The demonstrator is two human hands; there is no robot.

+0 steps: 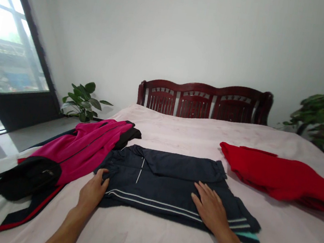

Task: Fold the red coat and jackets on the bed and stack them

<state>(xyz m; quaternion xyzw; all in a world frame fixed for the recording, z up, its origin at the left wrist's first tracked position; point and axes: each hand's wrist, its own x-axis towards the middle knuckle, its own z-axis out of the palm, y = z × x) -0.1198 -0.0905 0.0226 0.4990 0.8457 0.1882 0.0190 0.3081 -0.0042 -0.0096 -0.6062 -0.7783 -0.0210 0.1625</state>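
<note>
A dark navy garment [168,179] with white stripes lies folded on the pale pink bed [163,242] in front of me. My left hand [92,192] grips its left edge, with the fingers curled on the fabric. Flat on the garment's right part rests my right hand [210,208], fingers spread, pressing it down.
A magenta jacket [88,147] and a black cap [29,177] lie on a pile of clothes at the left. A red garment [283,179] lies at the right. A dark wooden headboard [204,101] stands behind; potted plants [82,100] flank the bed, and a window is at the left.
</note>
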